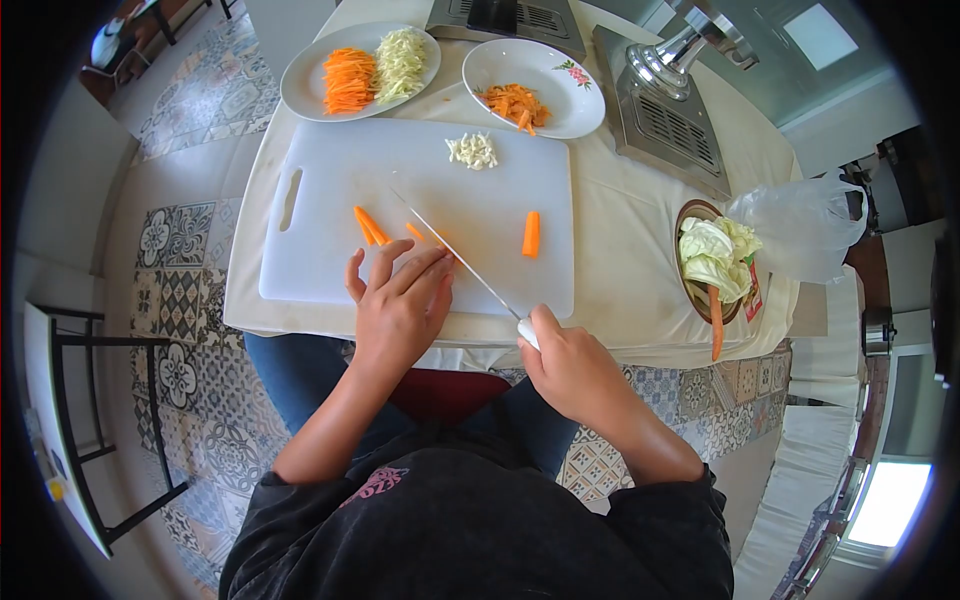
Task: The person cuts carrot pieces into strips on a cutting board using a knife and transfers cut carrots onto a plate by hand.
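My right hand (572, 362) is wrapped round the white handle of a knife (470, 270). Its long thin blade slants up and left across the white cutting board (340, 170). Under the fingertips of my left hand (400, 300), right beside the blade, is a carrot piece, mostly hidden by fingers and knife; the thumb and little finger stand apart. Left of the blade rest a few cut carrot pieces (370, 226). Another carrot stick (531, 233) lies alone on the board's right side. Chopped white bits (472, 151) form a small pile near the board's far edge.
Beyond the board stand a plate (300, 95) of shredded carrot and cabbage and a flowered plate (585, 112) with carrot scraps. Metal stoves (665, 140) sit at the back and right. A bowl (690, 212) holds cabbage and a carrot, near a plastic bag (800, 225).
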A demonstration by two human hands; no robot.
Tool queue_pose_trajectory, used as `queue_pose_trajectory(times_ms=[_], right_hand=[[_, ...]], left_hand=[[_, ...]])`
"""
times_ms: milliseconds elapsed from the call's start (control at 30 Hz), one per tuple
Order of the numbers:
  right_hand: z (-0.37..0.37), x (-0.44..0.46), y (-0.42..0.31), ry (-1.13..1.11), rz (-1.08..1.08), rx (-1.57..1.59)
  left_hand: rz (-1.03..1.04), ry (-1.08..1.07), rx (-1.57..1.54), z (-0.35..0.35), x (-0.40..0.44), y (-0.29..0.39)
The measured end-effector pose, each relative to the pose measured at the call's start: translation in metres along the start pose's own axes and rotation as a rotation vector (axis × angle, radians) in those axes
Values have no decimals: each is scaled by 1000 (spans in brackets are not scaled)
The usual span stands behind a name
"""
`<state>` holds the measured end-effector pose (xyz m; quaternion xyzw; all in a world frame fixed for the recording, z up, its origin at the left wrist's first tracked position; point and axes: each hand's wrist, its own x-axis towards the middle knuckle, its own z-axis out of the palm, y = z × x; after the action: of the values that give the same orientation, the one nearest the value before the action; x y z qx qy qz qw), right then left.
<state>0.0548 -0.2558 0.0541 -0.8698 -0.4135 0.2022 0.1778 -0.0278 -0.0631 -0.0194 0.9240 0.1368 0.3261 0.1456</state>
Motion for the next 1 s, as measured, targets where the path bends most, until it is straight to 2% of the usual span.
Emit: queue_pose_trajectory(times_ms=[333,600,1000], right_hand=[[-15,8,-2,-112,42,51],[-2,27,-4,-120,76,45],[6,24,-8,59,62,-184]], left_hand=[[-6,2,-5,1,0,0],[-3,3,-14,2,0,-1],[0,-35,25,-2,-1,3]])
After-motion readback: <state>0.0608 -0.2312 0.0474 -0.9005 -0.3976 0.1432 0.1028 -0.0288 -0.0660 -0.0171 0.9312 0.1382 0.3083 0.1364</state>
